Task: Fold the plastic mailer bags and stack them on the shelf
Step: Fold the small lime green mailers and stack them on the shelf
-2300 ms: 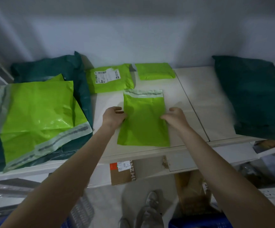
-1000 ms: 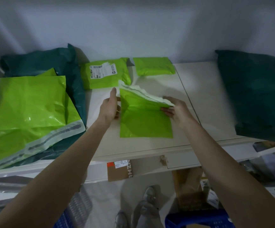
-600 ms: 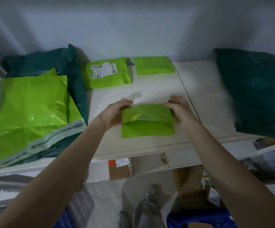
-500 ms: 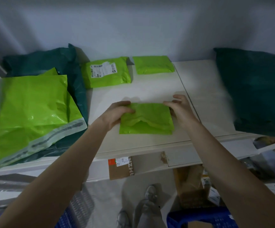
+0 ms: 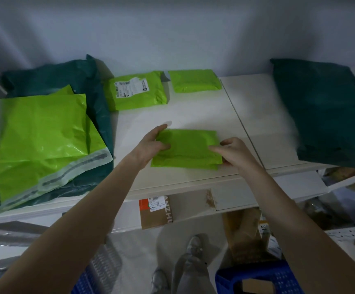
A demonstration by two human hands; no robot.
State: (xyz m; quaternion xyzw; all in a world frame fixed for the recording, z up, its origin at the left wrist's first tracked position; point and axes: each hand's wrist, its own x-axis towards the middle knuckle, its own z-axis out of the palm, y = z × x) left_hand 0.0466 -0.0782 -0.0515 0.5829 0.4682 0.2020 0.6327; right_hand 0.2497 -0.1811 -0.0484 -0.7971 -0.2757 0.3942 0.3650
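A lime-green mailer bag (image 5: 188,148), folded in half, lies on the white shelf (image 5: 195,115) near its front edge. My left hand (image 5: 154,144) grips its left edge, thumb on top. My right hand (image 5: 230,150) pinches its right edge between thumb and fingers. At the back of the shelf lie a folded green mailer (image 5: 194,80) and a green mailer with a white shipping label (image 5: 135,90). Large unfolded green mailers (image 5: 38,134) are piled on the left.
Dark teal bags lie under the left pile (image 5: 51,77) and on the right of the shelf (image 5: 329,111). A cardboard box (image 5: 156,213) sits on a lower shelf. Blue crates (image 5: 257,279) and my shoes are on the floor below.
The flat mailer's top half, with its flap, was lifted and folded down toward me; the bag is now half as long. Both hands slid from the upper corners to the folded bag's sides.
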